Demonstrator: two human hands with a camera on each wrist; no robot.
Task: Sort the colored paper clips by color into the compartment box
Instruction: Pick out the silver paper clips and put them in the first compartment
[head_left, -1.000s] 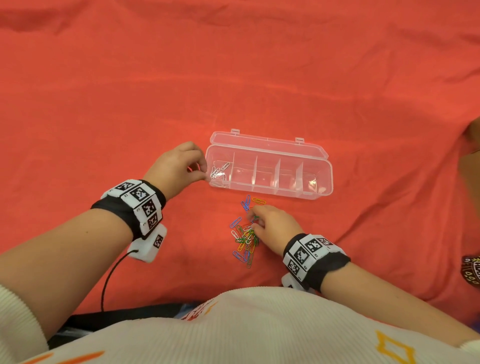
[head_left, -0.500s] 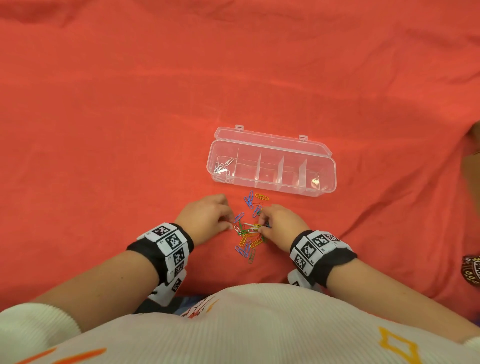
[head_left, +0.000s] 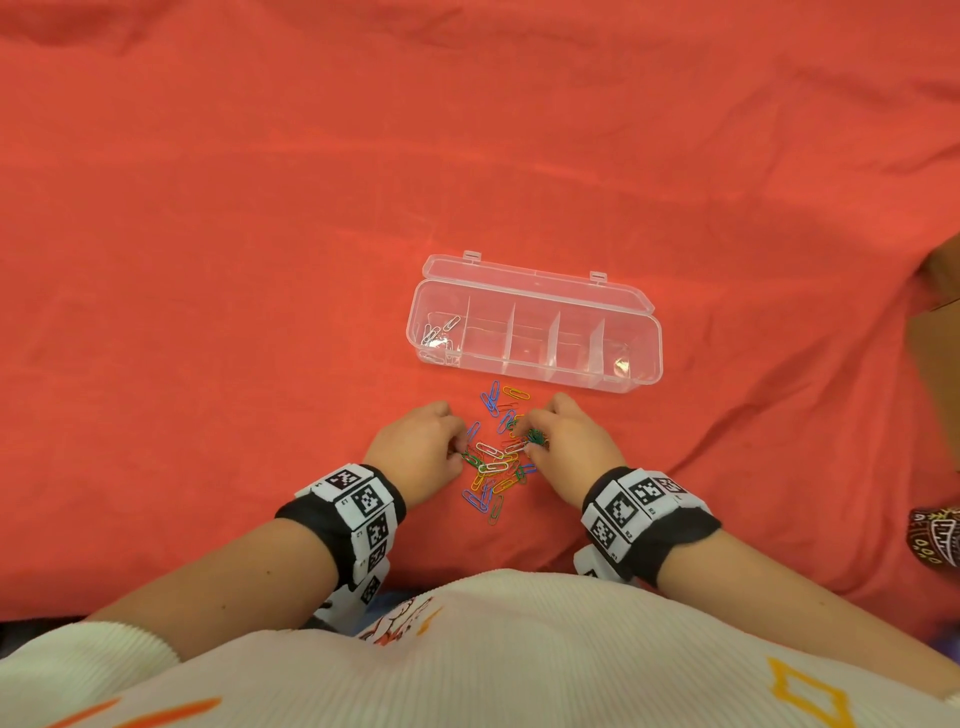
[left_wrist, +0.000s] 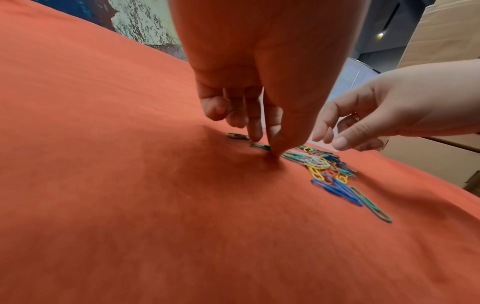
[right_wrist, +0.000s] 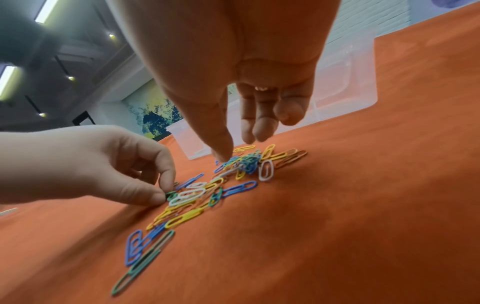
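Observation:
A clear compartment box (head_left: 636, 358) lies open on the red cloth, with a few white clips (head_left: 439, 330) in its leftmost compartment. In front of it lies the pile of colored paper clips (head_left: 496, 467). My left hand (head_left: 460, 452) is at the pile's left edge. Its thumb and forefinger pinch a green clip (right_wrist: 170, 194) that lies on the cloth, also visible as the green clip (left_wrist: 261, 146) in the left wrist view. My right hand (head_left: 527, 436) hovers over the pile's right side with fingers loosely curled. Its thumb tip (right_wrist: 223, 157) touches the clips and nothing is held.
Red cloth (head_left: 260, 312) covers the whole surface. A cardboard box (head_left: 940, 322) stands at the right edge, and a dark patterned object (head_left: 935, 535) lies below it. The box's lid stands up along its far side.
My left hand came back from the box's leftmost compartment to the pile and closed on a green clip. My right hand stayed at the pile, shifting slightly.

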